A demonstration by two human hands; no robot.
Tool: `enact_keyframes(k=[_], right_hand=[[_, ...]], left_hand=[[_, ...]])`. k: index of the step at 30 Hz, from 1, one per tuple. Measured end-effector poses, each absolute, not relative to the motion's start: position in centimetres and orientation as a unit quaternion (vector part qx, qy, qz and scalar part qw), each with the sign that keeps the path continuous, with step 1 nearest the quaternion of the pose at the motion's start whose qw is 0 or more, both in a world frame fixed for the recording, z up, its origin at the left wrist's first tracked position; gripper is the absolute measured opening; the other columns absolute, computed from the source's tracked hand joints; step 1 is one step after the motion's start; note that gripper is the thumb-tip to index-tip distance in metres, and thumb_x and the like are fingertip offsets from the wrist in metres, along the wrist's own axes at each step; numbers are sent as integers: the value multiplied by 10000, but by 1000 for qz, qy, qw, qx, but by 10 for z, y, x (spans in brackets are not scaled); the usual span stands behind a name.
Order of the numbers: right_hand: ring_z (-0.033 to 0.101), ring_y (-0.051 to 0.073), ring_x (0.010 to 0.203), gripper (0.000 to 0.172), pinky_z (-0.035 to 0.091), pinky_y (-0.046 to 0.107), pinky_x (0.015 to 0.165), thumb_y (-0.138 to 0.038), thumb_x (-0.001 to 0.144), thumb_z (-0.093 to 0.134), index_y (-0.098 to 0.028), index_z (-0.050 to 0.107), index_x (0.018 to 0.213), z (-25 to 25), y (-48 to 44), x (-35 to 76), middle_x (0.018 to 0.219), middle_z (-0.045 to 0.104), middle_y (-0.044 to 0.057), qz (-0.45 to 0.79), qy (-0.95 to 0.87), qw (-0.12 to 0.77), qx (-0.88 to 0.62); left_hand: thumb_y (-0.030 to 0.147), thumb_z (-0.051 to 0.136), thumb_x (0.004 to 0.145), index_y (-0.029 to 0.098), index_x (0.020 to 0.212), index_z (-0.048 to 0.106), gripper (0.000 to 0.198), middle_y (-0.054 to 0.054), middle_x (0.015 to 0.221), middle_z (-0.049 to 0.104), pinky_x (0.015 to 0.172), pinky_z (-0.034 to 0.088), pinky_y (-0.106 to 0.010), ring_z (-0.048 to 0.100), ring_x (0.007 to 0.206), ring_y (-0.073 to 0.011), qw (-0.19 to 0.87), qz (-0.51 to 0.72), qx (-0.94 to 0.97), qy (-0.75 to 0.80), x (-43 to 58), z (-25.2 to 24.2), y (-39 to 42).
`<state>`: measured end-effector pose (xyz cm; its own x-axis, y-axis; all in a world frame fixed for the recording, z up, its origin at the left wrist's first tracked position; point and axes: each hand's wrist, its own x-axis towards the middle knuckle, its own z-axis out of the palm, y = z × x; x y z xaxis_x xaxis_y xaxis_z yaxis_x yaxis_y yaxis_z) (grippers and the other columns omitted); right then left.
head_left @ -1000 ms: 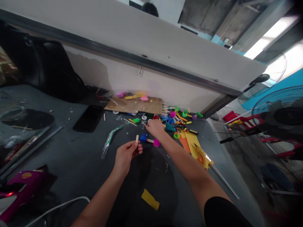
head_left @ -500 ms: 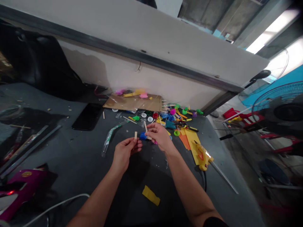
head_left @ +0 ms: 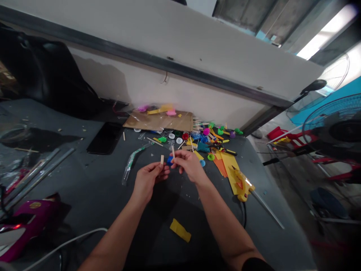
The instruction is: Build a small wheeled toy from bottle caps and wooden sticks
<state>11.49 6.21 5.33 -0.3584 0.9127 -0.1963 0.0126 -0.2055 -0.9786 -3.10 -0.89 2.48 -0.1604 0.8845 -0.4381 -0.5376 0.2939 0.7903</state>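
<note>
My left hand [head_left: 148, 180] pinches a short wooden stick [head_left: 161, 159] that points upward. My right hand [head_left: 189, 165] is closed on another thin wooden stick [head_left: 173, 151], held upright a few centimetres to the right of the first. Both hands hover over the dark grey table [head_left: 93, 188]. A blue bottle cap [head_left: 169, 161] on a stick lies just behind the fingers. Beyond them spreads a heap of coloured bottle caps [head_left: 205, 132] and more sticks.
A yellow glue gun [head_left: 241, 185] lies on yellow and orange paper [head_left: 225, 165] at the right. A black phone [head_left: 105, 138], a cardboard sheet [head_left: 163, 122] and a clear plastic tube [head_left: 130, 163] lie further back. A yellow scrap [head_left: 180, 230] lies near me. A fan [head_left: 335, 130] stands right.
My right hand reached into the pile of caps, picked up a thin stick and drew back toward my left hand. The left hand kept its stick and barely moved.
</note>
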Motion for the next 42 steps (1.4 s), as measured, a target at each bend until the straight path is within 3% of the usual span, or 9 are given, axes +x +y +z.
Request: enact_keyframes(k=[6,11,16,21,26,29,33,38,42], right_hand=[[596,112,567,249,352,161,376,-384,652,688,-175,592,747,70,91,171,704,644,16,553,-421,523,-494],[437,66,481,200,315,171,374,-349,652,696,-184,614,729,67,91,170,643,583,-23,536,-470,512,-480],[522,120,542,282,370,206,423,-331,688,645,-189,606,929,50,98,167,686,641,-6,476,-547,439,-531],[619,178,768,274,451,287,710,-231,787,552,-199,610,1053,32,125,174,843,685,36,187,-713,280,-615],[599,219,926,160,417,289,789,-221,835,524,-185,673,882,31,133,156,922,680,102,46,-828,69,-554],[613,232,895,179,420,292,744,-197,827,509,-167,685,814,27,133,147,889,686,127,54,-837,13,-545],[620,219,851,129,430,280,707,-184,772,541,-172,670,765,27,133,144,847,692,98,72,-831,38,-551],[485,83,485,117,385,203,467,-281,728,601,-180,612,785,45,104,130,656,620,-17,452,-684,285,-497],[467,68,452,280,300,168,346,-255,639,677,-196,635,909,52,68,108,655,596,-47,642,-556,334,-408]], left_hand=[[263,730,706,103,873,688,235,-88,819,719,651,566,-259,683,714,-156,604,587,168,513,-33,26,-9],[270,744,689,104,867,692,249,-88,824,719,647,565,-257,680,707,-153,610,581,172,511,-30,25,-8],[283,753,682,109,875,693,267,-81,821,719,650,563,-247,679,716,-150,606,587,173,508,-32,24,-8],[291,753,683,100,871,694,275,-82,791,717,637,560,-242,673,686,-142,612,580,170,510,-31,23,-8],[294,756,678,99,883,693,290,-80,787,719,635,560,-243,670,678,-140,610,581,168,512,-31,24,-8],[292,759,675,98,881,692,291,-78,781,718,630,561,-239,670,673,-139,612,583,165,508,-33,24,-8],[284,748,689,94,882,692,276,-76,771,717,630,563,-233,671,672,-136,617,585,164,501,-32,24,-8],[252,721,723,93,886,689,230,-80,779,720,617,566,-233,679,676,-143,630,576,162,495,-31,25,-10],[216,707,730,101,851,690,167,-81,800,723,601,569,-233,684,684,-149,643,567,157,491,-30,29,-11]])
